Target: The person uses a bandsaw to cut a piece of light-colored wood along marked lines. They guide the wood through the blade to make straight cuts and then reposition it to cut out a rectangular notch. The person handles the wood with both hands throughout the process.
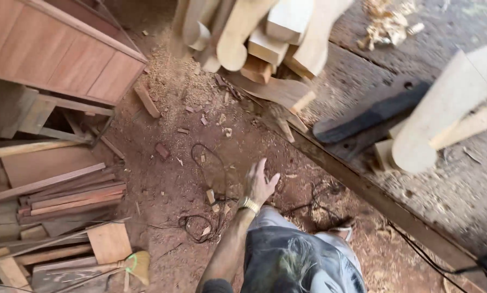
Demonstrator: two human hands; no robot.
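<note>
1. Far left: a reddish wooden cabinet panel (59, 51) is seen tilted above a rough frame of grey boards.
2. Left middle: a stack of long planks (64, 195) is laid flat on the dirt floor (162, 179); a pale handle-like pole (26, 149) is laid across just above them.
3. Near left: a square plywood offcut (109, 242) is seen among loose slats, with a small broom (138, 266) just beside it.
4. Centre: the floor is covered with sawdust and small wood scraps; a thin black cable (203, 217) is looped on it, near the hand.
5. Centre: one hand (260, 184), on an arm entering from the near edge with a gold wristwatch (248, 205), is held out over the floor. Grip: fingers spread and loose, nothing held, nothing touched. Which hand it is cannot be told for sure; it is read as the left. The other hand is not seen.
6. Nearest things to the hand: the cable loops and small wood chips just left of it.
7. Near centre: the person's grey shorts (298, 255) are seen.
8. Far centre: a pile of pale shaped wood pieces (260, 38) is leaned together.
9. Right: a worn tabletop (460, 190) runs diagonally; a dark curved piece (371, 111) and a pale rounded blank (444, 108) are laid on it, blurred.
</note>
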